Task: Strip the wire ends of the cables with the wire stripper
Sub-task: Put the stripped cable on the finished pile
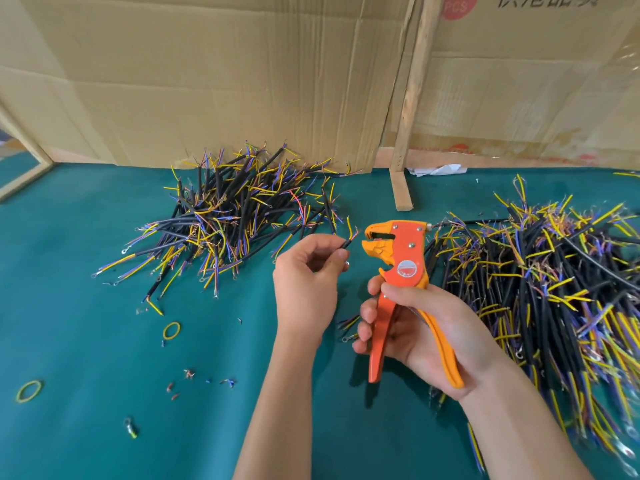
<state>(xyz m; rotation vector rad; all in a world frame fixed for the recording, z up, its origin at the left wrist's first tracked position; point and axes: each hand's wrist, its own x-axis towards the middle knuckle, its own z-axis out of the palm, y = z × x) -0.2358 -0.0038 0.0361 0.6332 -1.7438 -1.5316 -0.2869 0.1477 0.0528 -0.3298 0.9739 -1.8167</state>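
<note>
Both forearms entering from the bottom edge, angled upward over the green surface (86,341). Right hand (420,336) palm turned inward, fingers curled round the 2 handles of the orange wire stripper (398,278), tool held upright with its jaws parted and facing left. Round red-and-silver label on the stripper body; wording too small to read. Left hand (306,282) raised, back toward the camera, fingers bent, thumb and fingertips pinching 1 short black cable (346,243). Yellow and purple inner wires of that cable pointing up-right, just beside the stripper's jaws, not seen to touch them. Near the left forearm: 2 yellow rubber bands (171,330), small bits of cut insulation (188,374). Right pile of cables (554,289) beside and behind the right hand. Left pile of cables (235,216) farther back. Behind both, cardboard sheets (225,81) upright with a wooden post (410,109) between; red circle printed "PCS" at top, adjoining characters cropped.
</note>
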